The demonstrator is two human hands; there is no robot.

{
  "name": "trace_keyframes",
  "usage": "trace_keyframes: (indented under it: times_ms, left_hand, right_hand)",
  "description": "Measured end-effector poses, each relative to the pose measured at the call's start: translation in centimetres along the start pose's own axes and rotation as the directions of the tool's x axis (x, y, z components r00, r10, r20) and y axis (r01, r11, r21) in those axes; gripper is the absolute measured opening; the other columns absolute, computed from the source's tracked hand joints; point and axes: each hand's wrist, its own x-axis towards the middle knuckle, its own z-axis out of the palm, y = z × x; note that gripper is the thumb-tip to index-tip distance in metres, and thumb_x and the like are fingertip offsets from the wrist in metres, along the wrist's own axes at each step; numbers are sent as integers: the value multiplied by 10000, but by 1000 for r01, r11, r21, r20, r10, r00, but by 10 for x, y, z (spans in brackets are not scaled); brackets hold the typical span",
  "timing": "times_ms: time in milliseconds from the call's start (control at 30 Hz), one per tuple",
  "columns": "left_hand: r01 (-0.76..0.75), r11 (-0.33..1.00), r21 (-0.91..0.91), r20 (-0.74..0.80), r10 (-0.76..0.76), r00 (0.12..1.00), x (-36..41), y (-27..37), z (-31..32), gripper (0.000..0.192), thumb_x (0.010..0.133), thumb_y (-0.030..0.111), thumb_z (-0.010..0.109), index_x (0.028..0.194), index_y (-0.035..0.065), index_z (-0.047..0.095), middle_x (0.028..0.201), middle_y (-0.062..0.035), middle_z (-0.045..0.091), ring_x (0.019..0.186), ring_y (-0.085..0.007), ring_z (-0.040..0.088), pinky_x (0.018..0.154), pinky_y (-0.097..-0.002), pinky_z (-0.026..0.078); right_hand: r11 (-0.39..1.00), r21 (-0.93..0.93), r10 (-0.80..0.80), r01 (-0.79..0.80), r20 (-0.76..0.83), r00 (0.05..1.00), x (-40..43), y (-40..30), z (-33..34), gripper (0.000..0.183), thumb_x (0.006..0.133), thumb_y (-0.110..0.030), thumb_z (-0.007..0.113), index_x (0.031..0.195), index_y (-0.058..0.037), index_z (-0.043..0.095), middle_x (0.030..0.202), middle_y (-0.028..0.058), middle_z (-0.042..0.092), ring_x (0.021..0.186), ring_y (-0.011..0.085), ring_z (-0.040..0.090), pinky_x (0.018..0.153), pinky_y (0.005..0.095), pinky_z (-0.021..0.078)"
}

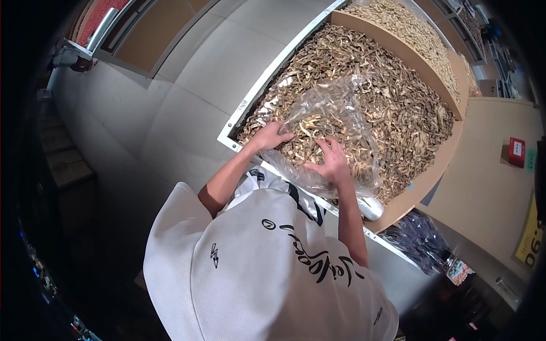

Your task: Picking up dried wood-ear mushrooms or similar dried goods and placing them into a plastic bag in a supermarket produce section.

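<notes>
A clear plastic bag (324,100) lies spread over a wide bin of dried brown strips (409,140), which look like sliced dried mushrooms. Paler, yellowish strips (313,125) show in the middle of the bag. My left hand (271,135) pinches the bag's left edge between thumb and fingers. Over the strips at the bag's near side, my right hand (332,162) has its thumb and fingers spread, fingertips touching the pieces. Whether it grips any piece is not visible.
A white metal rim (277,59) and cardboard-coloured dividers (396,47) bound the bin. Peanuts in shells (409,21) fill the compartment behind. A plastic roll (372,208) rests at the near right corner. Further right are a red box (517,152) and a dark bagged bundle (420,238).
</notes>
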Motion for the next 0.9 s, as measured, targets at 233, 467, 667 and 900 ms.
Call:
trace_keyframes:
  times_ms: [233,467,667,900]
  left_hand:
    - [99,806,-584,230,48,972,-19,32,19,176,1028,215,530,1059,54,594,680,51,462,555,-39,384,472,-223,278]
    - [200,663,-722,312,53,949,-22,46,23,188,1017,152,500,1121,24,590,631,58,433,513,-49,368,455,-224,279]
    - [260,564,-784,327,19,945,-15,37,23,171,999,119,509,1084,7,606,629,65,425,519,-41,349,457,-219,269]
    - [191,556,-809,269,60,961,-17,34,19,185,1006,120,488,1088,11,613,634,75,398,523,-35,327,461,-219,258]
  right_hand:
    - [995,-93,-54,45,-90,994,-19,-17,28,1052,513,-497,892,1367,-22,501,1405,366,375,1277,499,421,1032,579,366]
    - [980,-27,190,-196,-139,972,-11,-41,41,1259,556,-511,887,1523,-54,225,1508,351,220,1404,491,246,1077,663,244]
    - [942,-76,325,-328,-48,945,4,-49,48,1264,546,-457,907,1543,-147,194,1536,302,191,1446,487,139,1053,755,180]
    - [931,-91,353,-353,-14,936,8,-48,48,1131,577,-345,904,1501,-197,269,1497,286,255,1418,482,208,1067,708,233]
